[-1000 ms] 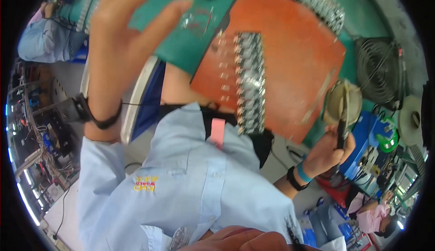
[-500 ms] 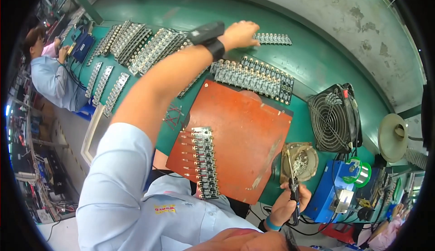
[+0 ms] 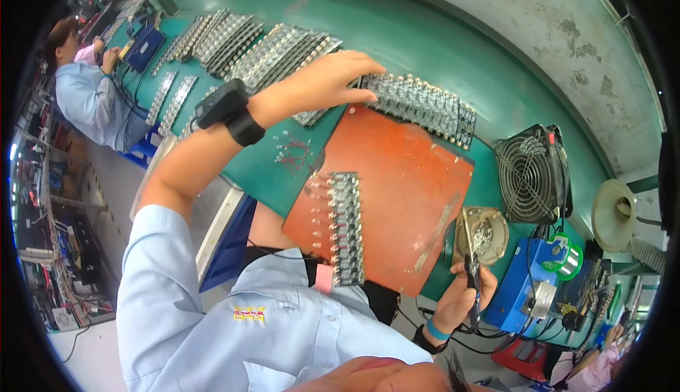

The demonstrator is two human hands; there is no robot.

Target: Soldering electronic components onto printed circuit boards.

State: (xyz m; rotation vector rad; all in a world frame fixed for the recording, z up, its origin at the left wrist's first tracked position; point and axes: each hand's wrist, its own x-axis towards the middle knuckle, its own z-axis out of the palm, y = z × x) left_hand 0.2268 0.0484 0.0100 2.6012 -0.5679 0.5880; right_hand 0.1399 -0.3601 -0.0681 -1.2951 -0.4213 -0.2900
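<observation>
My left hand (image 3: 347, 80) reaches over the bench, its fingers and thumb closed around the left end of a circuit board strip (image 3: 418, 93) by the stacked strips (image 3: 432, 119). Exactly how the fingertips grip is partly hidden. In my right hand (image 3: 464, 296) is a soldering iron (image 3: 473, 279), its tip pointing up beside a tan dish (image 3: 501, 240) with silvery bits in it. Between the hands lies an orange-red board (image 3: 404, 179). Another circuit board strip (image 3: 346, 229) rests across its near left edge, small red leads sticking out along its left side.
Loose red leads (image 3: 294, 152) lie left of the board. More stacked strips (image 3: 276, 55) stand at the far left. On the right are a black fan (image 3: 528, 172), a blue soldering station (image 3: 520, 286) and a green solder spool (image 3: 567, 259). A co-worker (image 3: 99, 101) sits at the left.
My left hand has come back nearer from the far strip, which is gone from its old place and is now at the stack. The view has shifted; my right hand keeps the soldering iron.
</observation>
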